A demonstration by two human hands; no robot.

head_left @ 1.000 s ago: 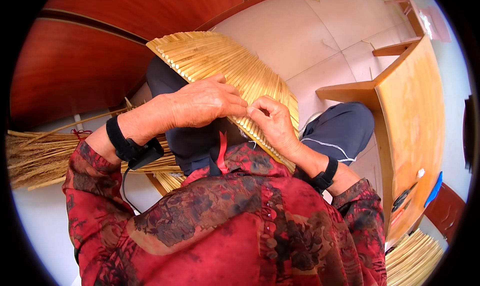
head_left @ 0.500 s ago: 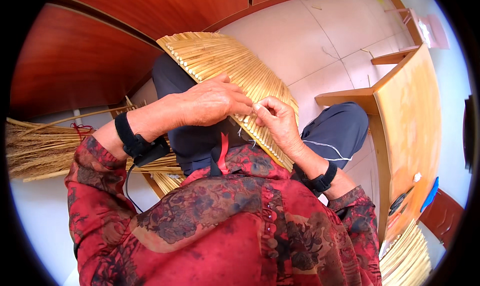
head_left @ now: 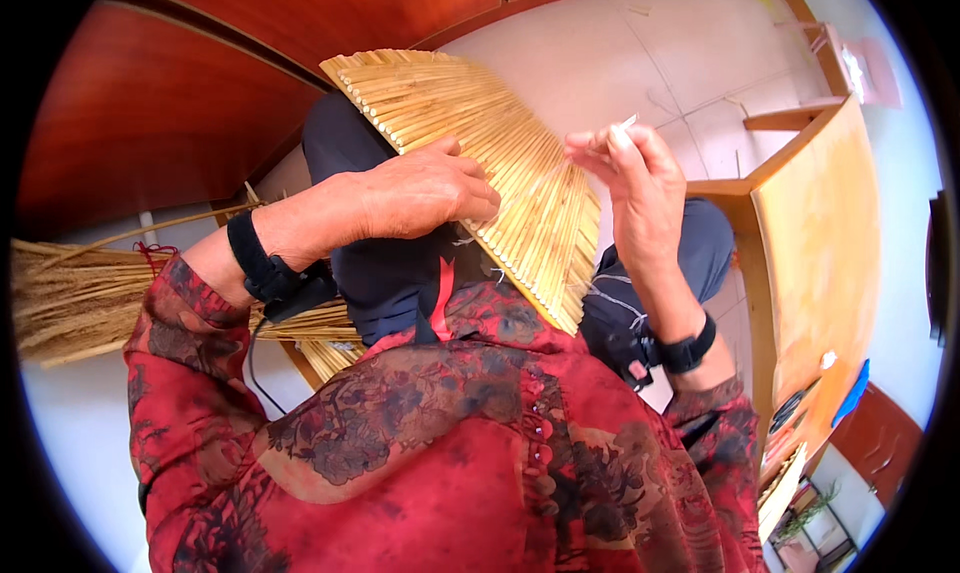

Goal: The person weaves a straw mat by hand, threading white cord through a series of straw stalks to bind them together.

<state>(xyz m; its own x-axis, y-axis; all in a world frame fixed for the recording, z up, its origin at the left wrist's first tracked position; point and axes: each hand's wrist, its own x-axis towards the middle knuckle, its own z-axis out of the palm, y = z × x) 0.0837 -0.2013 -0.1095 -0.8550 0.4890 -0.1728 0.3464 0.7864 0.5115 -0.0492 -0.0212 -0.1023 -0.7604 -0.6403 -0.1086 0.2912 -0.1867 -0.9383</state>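
Yellow stalk mat (head_left: 500,143) slants across lap (head_left: 390,283), as I see it. Left hand (head_left: 428,193) lies on mat near lower edge, fingers curled; whether gripping, I cannot tell. Right hand (head_left: 642,193) raised just beside mat's right side, fingertips pinching small white piece (head_left: 629,122). Wooden table (head_left: 822,233) stands at right.

Head view: wide fisheye, head-worn, facing steeply down over the shirt (head_left: 400,453), which sits nearest; left hand (head_left: 425,191) and right hand (head_left: 645,188) beyond, floor (head_left: 545,58) farther off. Straight edges bow outward.
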